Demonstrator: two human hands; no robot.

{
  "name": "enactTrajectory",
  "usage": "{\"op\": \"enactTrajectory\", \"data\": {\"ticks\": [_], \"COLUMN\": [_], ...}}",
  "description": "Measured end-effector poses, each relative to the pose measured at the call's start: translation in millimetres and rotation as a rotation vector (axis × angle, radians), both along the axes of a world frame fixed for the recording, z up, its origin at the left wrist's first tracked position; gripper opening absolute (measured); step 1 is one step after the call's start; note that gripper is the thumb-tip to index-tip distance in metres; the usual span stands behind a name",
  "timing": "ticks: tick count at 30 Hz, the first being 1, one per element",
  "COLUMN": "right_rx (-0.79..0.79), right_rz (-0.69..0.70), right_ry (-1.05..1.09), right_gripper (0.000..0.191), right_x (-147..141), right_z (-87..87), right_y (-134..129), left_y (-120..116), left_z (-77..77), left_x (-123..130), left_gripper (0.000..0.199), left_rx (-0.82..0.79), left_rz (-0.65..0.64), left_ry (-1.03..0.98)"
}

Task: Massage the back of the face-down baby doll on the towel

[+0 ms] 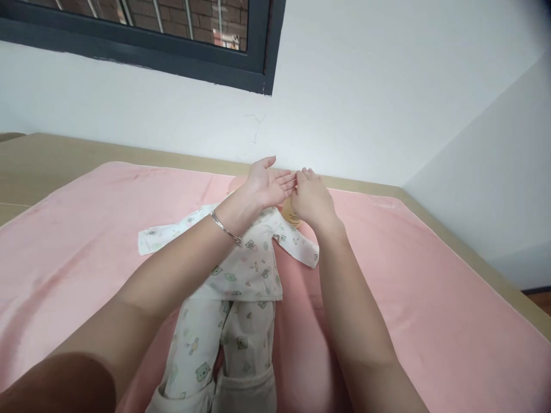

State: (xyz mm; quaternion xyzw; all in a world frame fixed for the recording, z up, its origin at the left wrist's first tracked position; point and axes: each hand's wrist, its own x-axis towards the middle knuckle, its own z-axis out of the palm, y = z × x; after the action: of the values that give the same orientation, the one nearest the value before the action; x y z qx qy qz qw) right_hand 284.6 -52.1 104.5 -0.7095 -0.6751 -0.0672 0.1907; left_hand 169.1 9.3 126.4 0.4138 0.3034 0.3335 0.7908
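Observation:
My left hand (pixel 272 182) is held palm up with its fingers stretched toward my right hand. My right hand (pixel 313 198) has its back toward me, its fingers bent over the top of a yellowish bottle (pixel 291 215) with small dark print. Most of the bottle's upper part is hidden by my hands. The fingertips of both hands nearly meet. Below them lies a white long-sleeved baby top (pixel 253 264) with small animal prints, one sleeve out to each side. Matching baby trousers (pixel 247 338) lie below its hem, their cuffs toward me.
A pink blanket (pixel 387 275) covers most of the tan surface (pixel 142 150). Part of a rounded peach shape (pixel 236 183) shows behind my left hand. The white wall (pixel 344 103) stands close behind, with a dark-framed window (pixel 253 63) at upper left.

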Motion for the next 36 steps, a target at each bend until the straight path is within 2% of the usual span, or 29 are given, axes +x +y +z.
{"op": "enactTrajectory", "data": {"ticks": [5,13,16,21,25,29,33,36], "right_rx": [0.044,0.053,0.044,0.011,-0.023,-0.056,-0.027,-0.024], "right_rz": [-0.052,-0.163,-0.198,-0.268,-0.275,-0.281,-0.264,-0.245], "right_ry": [-0.055,-0.132,-0.155,-0.155,-0.133,-0.139,-0.136,-0.138], "right_gripper": [0.054,0.059,0.062,0.070,0.067,0.066,0.071,0.076], "right_x": [-5,-23,-27,-28,-30,-34,-32,-29], "right_z": [-6.4,-12.6,-16.7,-20.0,-12.1,-6.5,-10.9,-13.8], "right_y": [2,3,5,10,7,2,0,-1], "left_y": [-20,-58,-64,-66,-68,-75,-85,-92], "left_z": [6.1,18.1,26.2,42.9,53.2,56.9,57.1,57.0], "left_x": [-24,-101,-127,-158,-175,-184,-184,-179], "left_gripper": [0.073,0.064,0.061,0.057,0.062,0.090,0.067,0.068], "left_rx": [-0.013,-0.118,-0.151,-0.068,0.051,0.167,0.175,0.223], "left_rz": [0.009,0.066,0.138,0.235,0.298,0.329,0.342,0.287], "left_ry": [-0.013,-0.081,-0.125,-0.110,-0.046,0.059,0.084,0.120]}}
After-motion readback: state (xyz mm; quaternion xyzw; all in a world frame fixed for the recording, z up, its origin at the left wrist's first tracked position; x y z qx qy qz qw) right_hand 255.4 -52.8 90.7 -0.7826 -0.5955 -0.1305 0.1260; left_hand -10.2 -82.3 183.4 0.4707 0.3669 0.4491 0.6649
